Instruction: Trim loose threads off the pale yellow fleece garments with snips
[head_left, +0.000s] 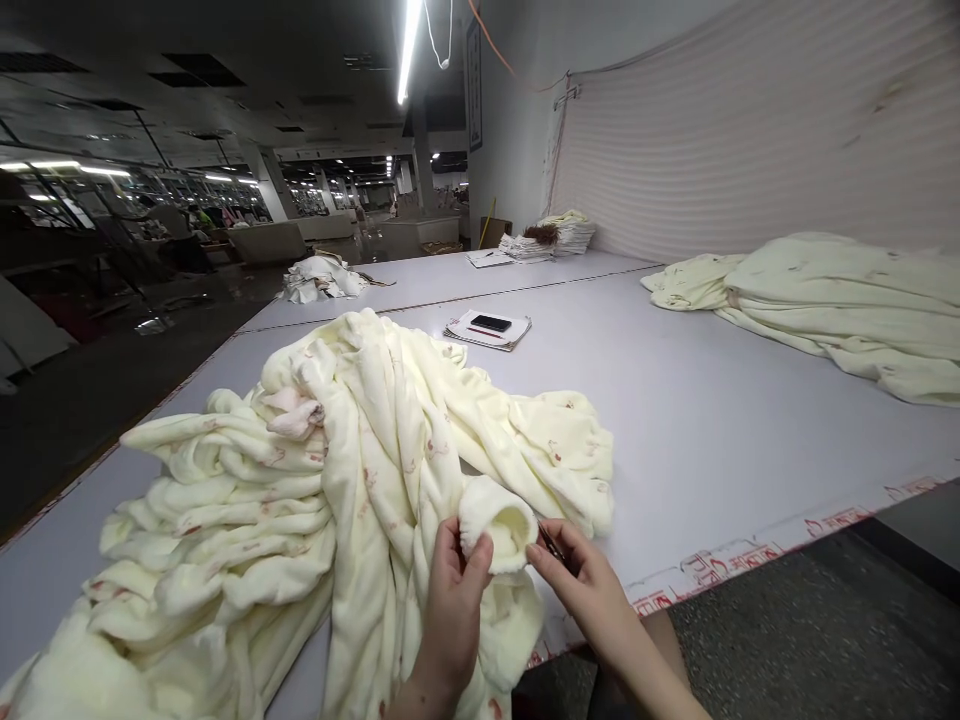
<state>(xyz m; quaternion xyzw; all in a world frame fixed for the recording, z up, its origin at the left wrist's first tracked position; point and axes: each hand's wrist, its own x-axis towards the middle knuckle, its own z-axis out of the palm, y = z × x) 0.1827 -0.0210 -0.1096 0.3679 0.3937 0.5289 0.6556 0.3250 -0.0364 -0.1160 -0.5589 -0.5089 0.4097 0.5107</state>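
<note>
My left hand (459, 585) grips the edge of a pale yellow, fluffy cuff (480, 505), thumb on the rim and fingers behind it. The cuff's round opening faces me. At its right side, my right hand (581, 575) is closed around a small dark tool (551, 543) that looks like thread snips, mostly hidden by the fingers; its thumb and fingertip touch the rim. The cuff belongs to a heaped plush garment (390, 440) with small reddish prints, spread over the table in front of me and to the left. A pinkish bunched piece (292, 412) lies on the heap.
The pale table (592, 350) has its front edge close to my forearms. Past the heap lie papers (514, 335) with a black phone (491, 323) on top. More pale fabric (832, 300) is piled at the right, white scraps (322, 278) at the far left, stacked pieces (566, 235) at the back.
</note>
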